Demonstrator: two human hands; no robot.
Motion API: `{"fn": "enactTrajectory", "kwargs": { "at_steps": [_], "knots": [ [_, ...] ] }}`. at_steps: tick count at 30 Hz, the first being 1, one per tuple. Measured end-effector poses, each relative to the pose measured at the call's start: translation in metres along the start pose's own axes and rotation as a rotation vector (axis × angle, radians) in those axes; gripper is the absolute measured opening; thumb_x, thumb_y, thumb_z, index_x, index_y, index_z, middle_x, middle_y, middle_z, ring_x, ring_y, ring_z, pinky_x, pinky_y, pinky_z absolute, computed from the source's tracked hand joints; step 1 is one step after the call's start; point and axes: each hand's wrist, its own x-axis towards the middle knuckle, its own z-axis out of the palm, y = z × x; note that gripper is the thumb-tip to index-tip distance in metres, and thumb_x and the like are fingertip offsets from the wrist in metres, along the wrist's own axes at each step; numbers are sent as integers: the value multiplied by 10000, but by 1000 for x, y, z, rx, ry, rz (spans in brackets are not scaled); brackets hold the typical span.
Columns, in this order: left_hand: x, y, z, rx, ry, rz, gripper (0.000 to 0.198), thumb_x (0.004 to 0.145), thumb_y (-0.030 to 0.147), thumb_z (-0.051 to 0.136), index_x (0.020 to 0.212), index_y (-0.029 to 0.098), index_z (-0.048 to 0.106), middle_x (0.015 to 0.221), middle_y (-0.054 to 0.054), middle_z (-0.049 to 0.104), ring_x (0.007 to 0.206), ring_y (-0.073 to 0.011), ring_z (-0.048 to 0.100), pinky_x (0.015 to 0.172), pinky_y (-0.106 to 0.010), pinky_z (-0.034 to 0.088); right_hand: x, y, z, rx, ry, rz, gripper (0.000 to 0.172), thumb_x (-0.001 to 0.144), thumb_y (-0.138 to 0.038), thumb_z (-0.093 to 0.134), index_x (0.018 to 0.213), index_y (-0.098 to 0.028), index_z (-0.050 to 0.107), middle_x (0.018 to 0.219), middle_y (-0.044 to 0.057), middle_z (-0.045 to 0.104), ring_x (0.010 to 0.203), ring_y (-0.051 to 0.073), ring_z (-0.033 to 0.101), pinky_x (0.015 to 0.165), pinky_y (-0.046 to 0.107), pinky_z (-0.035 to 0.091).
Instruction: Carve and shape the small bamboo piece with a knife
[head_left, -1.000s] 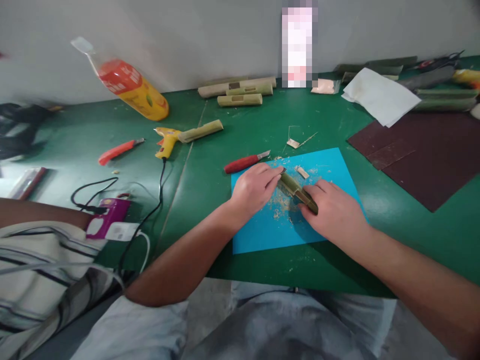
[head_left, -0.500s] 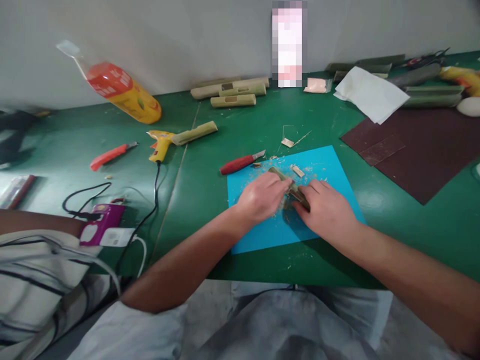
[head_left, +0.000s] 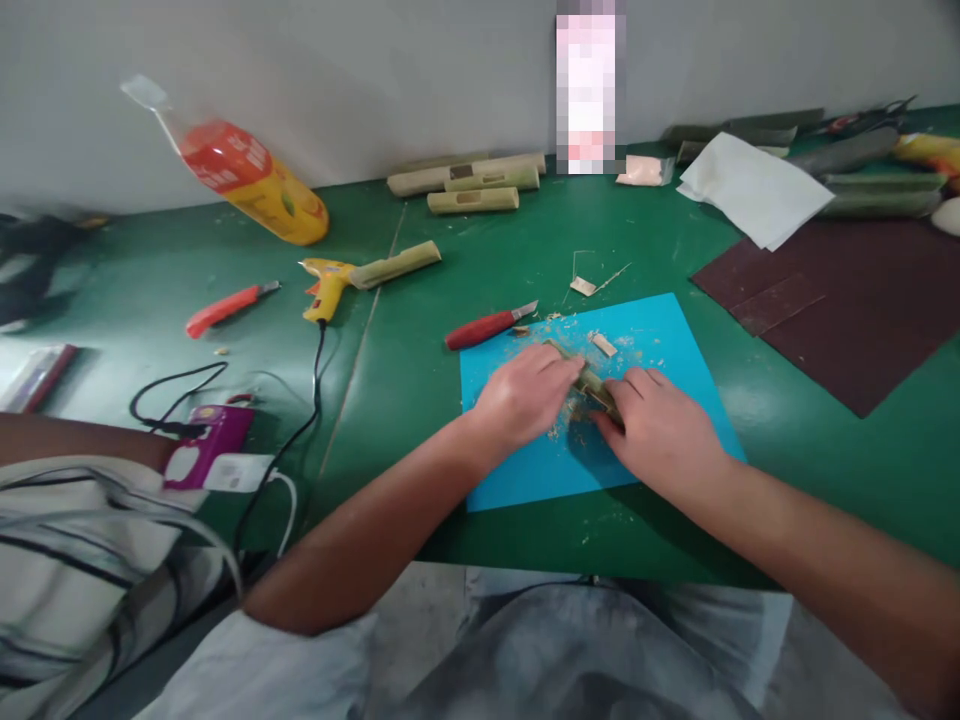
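Both of my hands are closed on a short piece of bamboo (head_left: 594, 384), held slantwise over a blue sheet (head_left: 517, 480). My left hand (head_left: 527, 390) grips its far left end, and my right hand (head_left: 654, 415) wraps the near right end. Fingers hide much of the bamboo. Pale shavings lie scattered on the sheet around it, with a small wood chip (head_left: 603, 345) just beyond. A red-handled knife (head_left: 489, 328) rests at the sheet's upper left corner, blade pointing right, touched by neither hand.
Left on the green table are a yellow glue gun (head_left: 327, 288), a red cutter (head_left: 229, 308), a purple power strip (head_left: 214, 440) and a juice bottle (head_left: 255, 185). Bamboo pieces (head_left: 472, 200) line the wall. Rightward lie white paper (head_left: 754, 190) and a dark brown sheet (head_left: 847, 310). Another person sits at left.
The whole view has shifted slightly, so things appear a little further right. Both hands keep their hold on the bamboo, which seems turned slightly, showing more of its pale side.
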Motion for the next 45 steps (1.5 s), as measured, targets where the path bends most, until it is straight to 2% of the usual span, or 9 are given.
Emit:
{"fn": "enactTrajectory", "kwargs": {
  "at_steps": [8,10,15,20,23,29,33,40,45],
  "knots": [
    [-8,8,-6,-12,18,17,286,1103,192,481,1214,78,719,855,-76,724,824,-196,689,782,-342,599,-2,-3,0,-38,-47,20,222,1035,-259,599,1036,-126,777,939,148,723,925,274,675,724,356,462],
    [-10,7,-7,6,53,-46,271,1099,187,495,1170,70,728,891,-97,739,849,-202,696,813,-356,610,-2,-3,-1,-33,-50,31,235,1044,-276,588,1047,-135,776,954,148,727,942,273,671,729,351,461],
    [-11,5,-5,-5,-29,-31,318,1118,230,452,1240,95,713,892,-91,731,860,-218,702,804,-380,615,0,-3,-3,-64,-59,4,217,1027,-218,581,983,-137,777,932,147,725,910,272,672,718,354,458],
    [-11,-2,-7,71,23,-136,306,1110,242,473,1173,102,738,930,-111,749,878,-219,712,821,-382,619,-2,-5,-2,-75,-40,-11,210,1024,-204,577,1001,-137,775,935,151,729,907,279,669,693,356,440],
    [-13,0,-7,43,9,-119,303,1105,231,482,1225,98,726,915,-104,745,852,-215,714,792,-383,621,-4,-5,-1,-80,-41,-29,204,1013,-170,568,979,-147,769,924,147,725,891,274,656,689,359,420],
    [-12,4,-6,-3,24,-121,294,1106,233,501,1245,116,731,965,-107,764,912,-207,729,864,-378,635,-4,-1,-6,-52,-52,28,249,1034,-300,573,1071,-138,758,969,153,734,913,289,665,706,384,409],
    [-8,1,-8,-7,47,-107,274,1095,212,527,1200,96,752,931,-99,760,876,-190,722,846,-350,637,-6,4,-14,-34,-82,64,198,978,-296,615,1014,-164,758,900,109,718,852,278,663,690,396,379],
    [-3,-15,-4,-27,83,-188,273,1096,233,531,1175,117,765,1014,-111,794,919,-196,740,903,-386,643,-7,11,-12,-103,53,-10,276,1014,-228,559,1174,-127,761,937,133,719,917,290,636,731,401,374],
    [-1,0,4,1,27,-121,294,1104,225,494,1180,90,744,923,-108,754,870,-208,725,826,-372,630,-7,12,-6,-54,36,-2,235,1017,-238,564,1085,-148,770,919,131,705,905,298,636,736,411,409]
  ]
}}
